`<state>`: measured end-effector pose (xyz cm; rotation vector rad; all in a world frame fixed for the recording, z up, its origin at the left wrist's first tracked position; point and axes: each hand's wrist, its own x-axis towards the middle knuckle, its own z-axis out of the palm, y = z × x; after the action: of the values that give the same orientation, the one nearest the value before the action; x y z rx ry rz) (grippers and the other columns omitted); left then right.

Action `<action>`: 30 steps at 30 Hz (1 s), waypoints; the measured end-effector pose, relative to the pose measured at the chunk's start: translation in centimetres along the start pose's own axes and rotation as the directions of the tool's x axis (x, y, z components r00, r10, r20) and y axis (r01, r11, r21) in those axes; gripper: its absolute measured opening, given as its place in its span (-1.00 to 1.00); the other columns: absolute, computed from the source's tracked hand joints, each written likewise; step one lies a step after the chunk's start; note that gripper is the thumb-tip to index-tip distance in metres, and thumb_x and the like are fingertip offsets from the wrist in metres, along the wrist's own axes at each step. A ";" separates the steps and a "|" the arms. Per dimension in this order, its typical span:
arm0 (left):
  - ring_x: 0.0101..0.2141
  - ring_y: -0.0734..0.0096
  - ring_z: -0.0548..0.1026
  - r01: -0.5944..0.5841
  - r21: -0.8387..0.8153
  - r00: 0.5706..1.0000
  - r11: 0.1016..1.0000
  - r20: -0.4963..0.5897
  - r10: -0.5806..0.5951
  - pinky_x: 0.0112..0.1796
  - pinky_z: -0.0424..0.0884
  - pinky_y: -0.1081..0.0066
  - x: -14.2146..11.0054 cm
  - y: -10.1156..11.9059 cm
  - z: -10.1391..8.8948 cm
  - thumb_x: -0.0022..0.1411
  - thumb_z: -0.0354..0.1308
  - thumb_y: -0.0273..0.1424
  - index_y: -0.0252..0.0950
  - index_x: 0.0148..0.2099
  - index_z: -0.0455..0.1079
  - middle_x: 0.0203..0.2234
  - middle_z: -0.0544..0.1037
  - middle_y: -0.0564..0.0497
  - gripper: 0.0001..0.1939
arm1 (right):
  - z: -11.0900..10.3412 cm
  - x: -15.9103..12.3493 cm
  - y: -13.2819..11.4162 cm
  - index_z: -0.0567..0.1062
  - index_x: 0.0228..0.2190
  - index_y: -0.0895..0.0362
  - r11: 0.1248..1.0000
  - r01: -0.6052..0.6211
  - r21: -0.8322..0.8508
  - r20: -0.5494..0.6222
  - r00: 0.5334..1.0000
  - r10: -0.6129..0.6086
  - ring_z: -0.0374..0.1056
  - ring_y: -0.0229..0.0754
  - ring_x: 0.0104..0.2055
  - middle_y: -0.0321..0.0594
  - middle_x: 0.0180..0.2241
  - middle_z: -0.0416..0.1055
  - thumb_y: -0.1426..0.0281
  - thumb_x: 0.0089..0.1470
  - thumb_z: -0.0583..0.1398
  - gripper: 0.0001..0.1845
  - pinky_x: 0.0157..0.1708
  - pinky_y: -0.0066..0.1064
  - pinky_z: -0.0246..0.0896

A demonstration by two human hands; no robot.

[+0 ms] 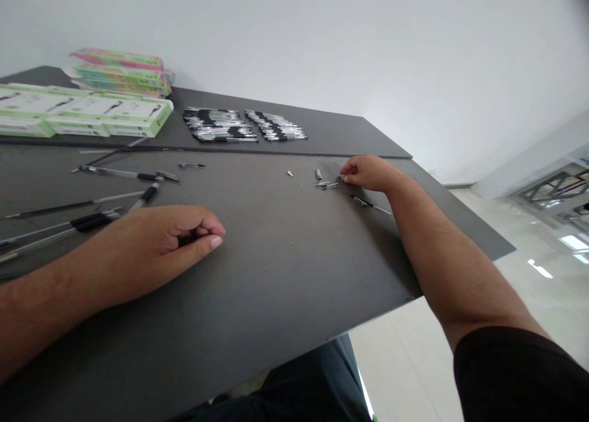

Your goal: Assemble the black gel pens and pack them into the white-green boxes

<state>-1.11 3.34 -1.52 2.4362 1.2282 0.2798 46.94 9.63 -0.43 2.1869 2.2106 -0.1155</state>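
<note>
My left hand [168, 241] rests on the grey table with fingers curled and thumb against the forefinger; nothing shows in it. Beside its wrist lie pen barrels with black grips [94, 221]. Farther out, my right hand [367, 172] is closed in a pinch low over the tabletop. Something small and pale may be at its fingertips, too small to name. Just left of those fingers are several small clear pen caps [330, 186] and a short clear piece [318, 174]. A small white cone-shaped tip [289, 173] lies farther left. Under my right wrist is a pen [368, 203].
Two flat rows of pens, one wider [218, 125] and one narrower [276, 126], lie at the back. White-green boxes [133, 115] stand at left, before a stack of colourful packets [122, 72]. Thin refills [69, 209] and a short pen part [191, 165] lie at left.
</note>
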 end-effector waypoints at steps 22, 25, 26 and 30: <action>-0.23 0.10 0.73 -0.020 0.023 1.000 1.000 -0.018 0.020 -0.21 0.46 0.25 0.0 -0.5 0.1 0.34 0.07 0.09 -0.01 -0.10 0.68 -0.24 0.79 0.10 -0.55 | -1.2 -1.3 1.9 0.74 0.03 0.20 0.952 -0.209 0.224 -0.021 0.976 0.219 0.53 -0.26 -0.47 -0.13 -0.25 0.74 0.53 0.39 0.26 -0.71 -0.44 -0.49 0.40; -0.24 0.10 0.73 0.001 0.024 1.000 1.000 -0.024 0.000 -0.20 0.47 0.24 0.2 -0.3 0.0 0.29 0.06 0.13 -0.01 -0.13 0.69 -0.26 0.79 0.09 -0.52 | -1.0 -1.1 2.0 0.74 0.03 0.21 0.946 -0.209 0.246 -0.027 0.975 0.223 0.54 -0.23 -0.46 -0.11 -0.26 0.74 0.54 0.37 0.26 -0.70 -0.45 -0.47 0.42; -0.24 0.09 0.73 0.007 0.024 1.000 1.000 -0.022 -0.006 -0.21 0.48 0.24 0.3 -0.2 0.0 0.28 0.06 0.14 -0.01 -0.14 0.69 -0.26 0.79 0.09 -0.51 | -1.0 -1.1 2.0 0.74 0.03 0.21 0.945 -0.209 0.250 -0.033 0.974 0.224 0.55 -0.22 -0.46 -0.11 -0.27 0.73 0.54 0.37 0.25 -0.69 -0.44 -0.46 0.43; -0.22 0.11 0.72 0.007 0.029 1.000 1.000 -0.016 -0.006 -0.20 0.48 0.27 0.1 -0.1 -0.1 0.30 0.07 0.10 -0.03 -0.12 0.68 -0.25 0.80 0.08 -0.53 | -0.9 -1.1 2.2 0.73 0.04 0.19 0.945 -0.206 0.253 -0.054 0.972 0.227 0.56 -0.21 -0.44 -0.12 -0.27 0.73 0.52 0.35 0.25 -0.68 -0.44 -0.46 0.43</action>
<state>-1.16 3.54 -1.44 2.4582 1.2552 0.2826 49.14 8.57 0.51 2.5947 2.0745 -0.3141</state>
